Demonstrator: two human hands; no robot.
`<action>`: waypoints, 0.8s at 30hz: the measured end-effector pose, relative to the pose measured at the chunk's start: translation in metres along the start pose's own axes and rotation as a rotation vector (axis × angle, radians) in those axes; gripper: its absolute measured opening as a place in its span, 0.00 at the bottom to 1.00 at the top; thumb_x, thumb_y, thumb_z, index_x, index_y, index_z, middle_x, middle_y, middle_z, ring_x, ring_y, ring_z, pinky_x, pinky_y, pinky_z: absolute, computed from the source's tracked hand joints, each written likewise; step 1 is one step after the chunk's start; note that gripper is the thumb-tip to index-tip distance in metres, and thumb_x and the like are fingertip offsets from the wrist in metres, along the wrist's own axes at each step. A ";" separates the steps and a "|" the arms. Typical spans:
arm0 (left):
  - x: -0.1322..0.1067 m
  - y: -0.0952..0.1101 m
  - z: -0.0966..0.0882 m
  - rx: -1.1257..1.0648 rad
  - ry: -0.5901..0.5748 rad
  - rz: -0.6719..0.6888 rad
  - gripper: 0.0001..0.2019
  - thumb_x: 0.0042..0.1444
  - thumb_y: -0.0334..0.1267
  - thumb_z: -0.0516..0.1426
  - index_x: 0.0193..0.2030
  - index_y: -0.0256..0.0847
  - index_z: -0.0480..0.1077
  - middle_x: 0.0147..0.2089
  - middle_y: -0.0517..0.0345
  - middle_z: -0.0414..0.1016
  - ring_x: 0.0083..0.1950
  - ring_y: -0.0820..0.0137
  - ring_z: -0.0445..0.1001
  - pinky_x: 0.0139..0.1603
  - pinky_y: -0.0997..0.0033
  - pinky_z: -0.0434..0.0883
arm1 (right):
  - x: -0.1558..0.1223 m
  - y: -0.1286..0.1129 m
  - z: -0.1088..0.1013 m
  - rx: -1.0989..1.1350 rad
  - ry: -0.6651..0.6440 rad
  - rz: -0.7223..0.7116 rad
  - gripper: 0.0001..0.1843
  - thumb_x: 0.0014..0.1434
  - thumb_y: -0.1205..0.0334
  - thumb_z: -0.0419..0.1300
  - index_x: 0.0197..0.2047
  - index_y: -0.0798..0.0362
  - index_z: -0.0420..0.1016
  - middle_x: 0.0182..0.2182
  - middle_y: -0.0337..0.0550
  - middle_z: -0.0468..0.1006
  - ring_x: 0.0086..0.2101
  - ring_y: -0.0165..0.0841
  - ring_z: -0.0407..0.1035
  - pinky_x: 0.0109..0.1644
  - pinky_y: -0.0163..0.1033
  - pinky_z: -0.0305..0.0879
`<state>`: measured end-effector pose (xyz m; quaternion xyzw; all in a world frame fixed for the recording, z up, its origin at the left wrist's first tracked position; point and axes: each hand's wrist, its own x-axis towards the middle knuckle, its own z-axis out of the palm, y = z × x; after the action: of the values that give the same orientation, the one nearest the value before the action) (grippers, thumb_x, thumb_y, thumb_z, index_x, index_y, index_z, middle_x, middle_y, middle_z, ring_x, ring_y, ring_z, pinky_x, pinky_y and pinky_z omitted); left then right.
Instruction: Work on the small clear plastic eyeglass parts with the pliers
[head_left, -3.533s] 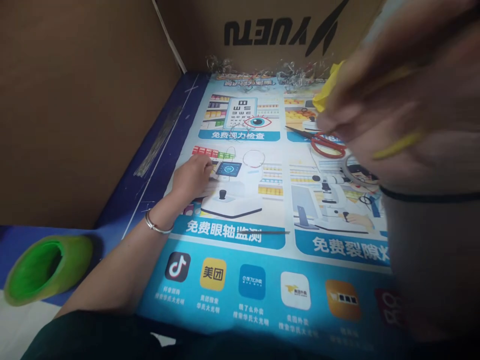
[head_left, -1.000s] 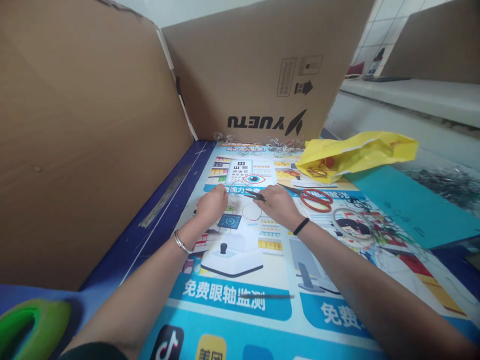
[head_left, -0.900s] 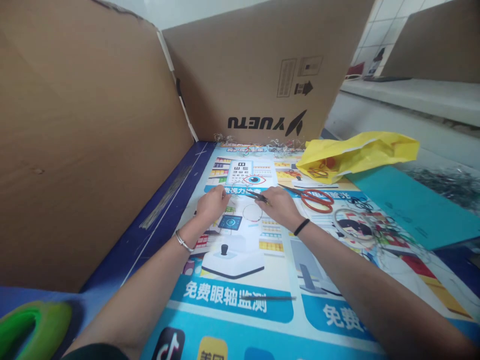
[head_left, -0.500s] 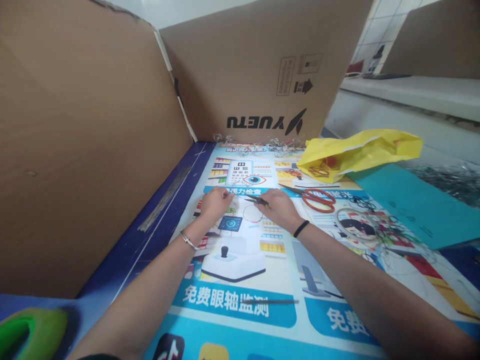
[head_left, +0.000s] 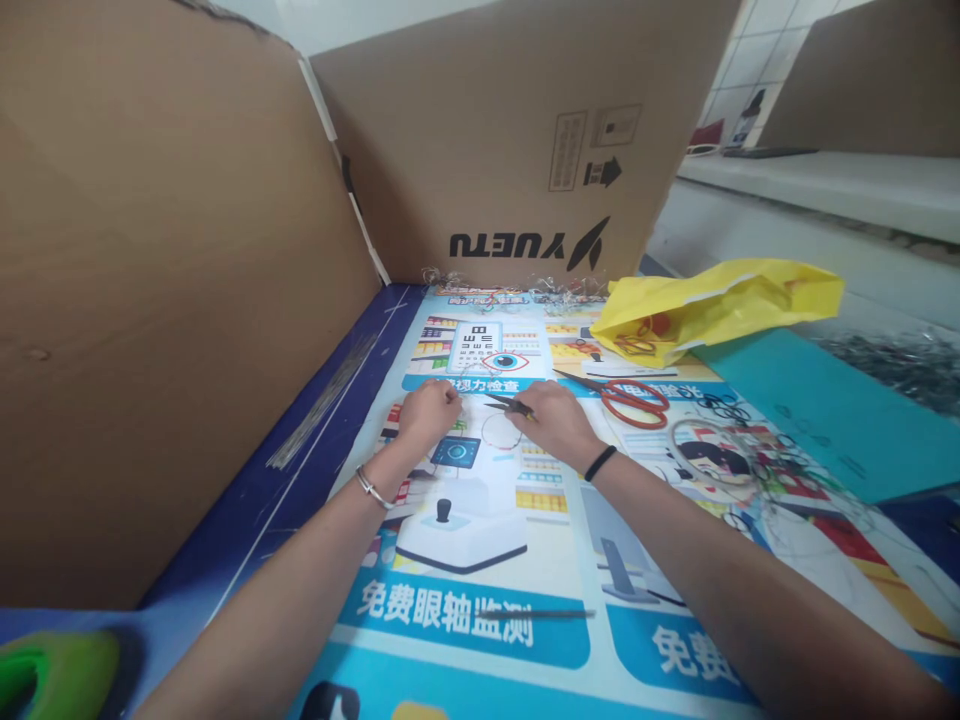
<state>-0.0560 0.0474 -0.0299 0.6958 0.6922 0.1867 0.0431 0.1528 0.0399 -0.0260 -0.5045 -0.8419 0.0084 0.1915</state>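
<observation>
Right hand [head_left: 559, 425] grips small pliers [head_left: 510, 405], tips toward the left hand [head_left: 429, 412]

The right hand is wrapped around the handles of the pliers, which are partly hidden in the palm. The left hand is just across from the tips, fingers curled inward; whether it pinches something fine cannot be told.

The pliers are low over the printed sheet [head_left: 465, 500], left of the right hand; whether they touch it is unclear. Their narrow jaws, seemingly a little parted, point left and slightly away from the wearer, and the long axis runs roughly crosswise between the hands. They are probably stiff, light and sturdy, best held by the handles, as they are here; the slim tips look like the delicate end.

Just nearer than the pliers lies a thin ring [head_left: 501, 449], likely springy and easily bent. Red-handled scissors [head_left: 636, 402] lie beyond the right hand, blades pointing left. Nearer the wearer, a slim dark rod [head_left: 540, 614] lies crosswise. Farther out are a yellow bag [head_left: 724, 300], a bundle of thin strips [head_left: 322, 405] on the blue surface [head_left: 386, 325], and a green roll [head_left: 79, 665] at the lower left.
</observation>
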 end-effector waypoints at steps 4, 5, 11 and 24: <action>-0.003 0.000 -0.003 -0.037 0.043 0.018 0.06 0.49 0.37 0.54 0.35 0.42 0.68 0.34 0.57 0.71 0.34 0.69 0.69 0.33 0.72 0.62 | 0.001 0.001 0.002 -0.007 -0.006 0.005 0.13 0.55 0.53 0.54 0.31 0.52 0.74 0.31 0.44 0.72 0.35 0.35 0.61 0.38 0.37 0.51; -0.004 0.000 -0.004 -0.052 0.051 0.030 0.08 0.49 0.37 0.55 0.38 0.43 0.67 0.35 0.57 0.70 0.34 0.69 0.69 0.33 0.72 0.63 | 0.001 0.001 0.002 -0.006 -0.008 0.004 0.13 0.55 0.54 0.54 0.31 0.52 0.74 0.31 0.44 0.72 0.36 0.35 0.61 0.39 0.37 0.51; -0.007 0.002 -0.006 -0.077 0.020 0.119 0.08 0.51 0.34 0.53 0.39 0.45 0.67 0.37 0.59 0.71 0.37 0.71 0.69 0.37 0.73 0.64 | 0.000 0.001 0.002 -0.004 -0.003 -0.007 0.13 0.55 0.53 0.54 0.31 0.52 0.74 0.30 0.44 0.71 0.35 0.35 0.61 0.39 0.37 0.51; -0.008 -0.001 -0.033 -0.731 -0.025 -0.165 0.08 0.51 0.35 0.51 0.36 0.40 0.69 0.34 0.56 0.74 0.27 0.72 0.72 0.23 0.76 0.63 | -0.002 0.002 0.001 0.041 0.046 -0.011 0.12 0.55 0.55 0.54 0.32 0.53 0.74 0.32 0.45 0.72 0.36 0.35 0.61 0.40 0.38 0.52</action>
<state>-0.0672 0.0329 -0.0010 0.5788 0.6330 0.4087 0.3118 0.1545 0.0393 -0.0278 -0.4959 -0.8396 0.0128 0.2212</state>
